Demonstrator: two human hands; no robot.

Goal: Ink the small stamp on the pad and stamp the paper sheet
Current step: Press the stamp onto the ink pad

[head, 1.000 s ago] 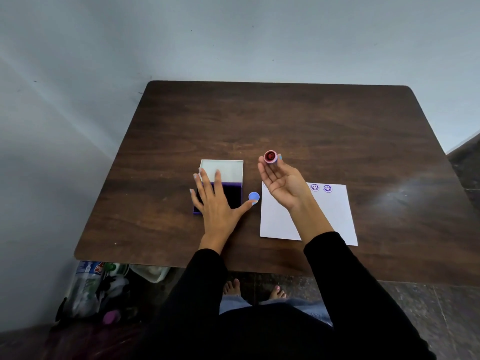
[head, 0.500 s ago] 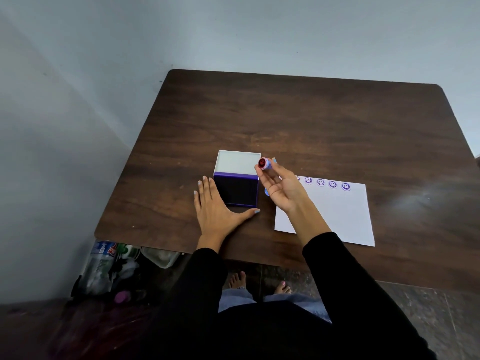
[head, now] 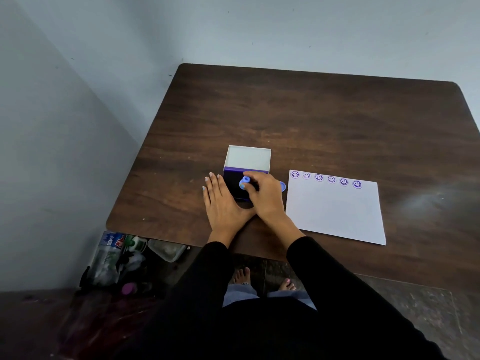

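My left hand [head: 224, 203] lies flat, palm down, fingers [head: 213, 181] straight and held close together, pointing away from me, thumb spread out toward my right. My right hand [head: 265, 197] crosses just in front of that thumb, knuckles up, wrist angled inward to my left. Its fingertips [head: 248, 175] are pinched together around the small stamp [head: 244, 182], curled down and forward, so the hand arches rather than lying flat. Both forearms come up from the bottom of the view in black sleeves [head: 324, 276] that end at the wrists, the two arms converging so the hands sit touching or very nearly.
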